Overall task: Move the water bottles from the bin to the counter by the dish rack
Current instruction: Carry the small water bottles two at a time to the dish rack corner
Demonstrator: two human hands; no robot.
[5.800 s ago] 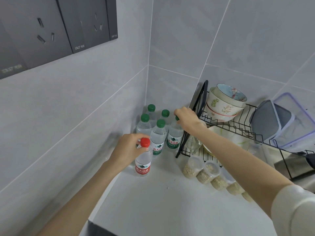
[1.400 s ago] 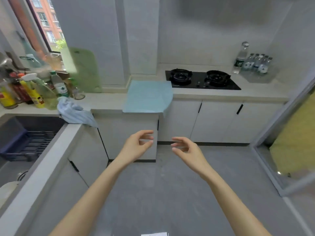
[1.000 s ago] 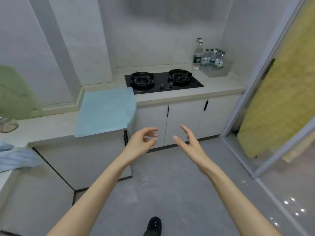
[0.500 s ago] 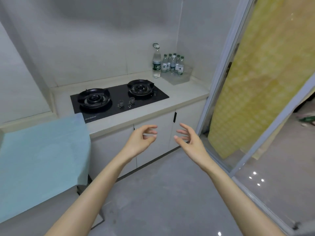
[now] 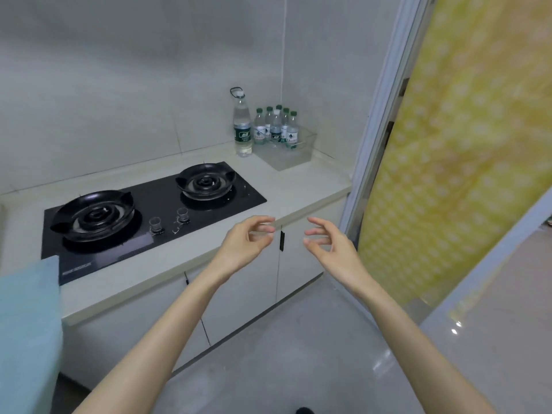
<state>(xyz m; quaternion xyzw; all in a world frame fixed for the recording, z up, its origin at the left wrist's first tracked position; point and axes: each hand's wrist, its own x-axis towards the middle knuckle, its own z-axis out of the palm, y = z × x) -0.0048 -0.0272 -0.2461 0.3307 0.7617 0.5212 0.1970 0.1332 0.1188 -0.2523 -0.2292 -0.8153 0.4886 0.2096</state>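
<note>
Several small green-capped water bottles (image 5: 276,127) stand in a clear plastic bin (image 5: 291,153) in the far right corner of the counter. A taller bottle (image 5: 242,127) with a white cap stands just left of the bin, outside it. My left hand (image 5: 246,245) and my right hand (image 5: 330,245) float side by side in front of the counter edge, well short of the bin. Both hold nothing, fingers curled and apart. The dish rack is out of view.
A black two-burner gas hob (image 5: 143,210) fills the counter (image 5: 301,189) left of the bin. White cabinet doors (image 5: 248,294) run below. A light blue cloth (image 5: 27,324) hangs at the left edge. A yellow patterned curtain (image 5: 466,144) behind a door frame (image 5: 376,121) bounds the right.
I have turned from the dish rack corner, where both hands were on bottles, across the kitchen. The hob and bin have drawn closer over the last second. Both hands stay empty.
</note>
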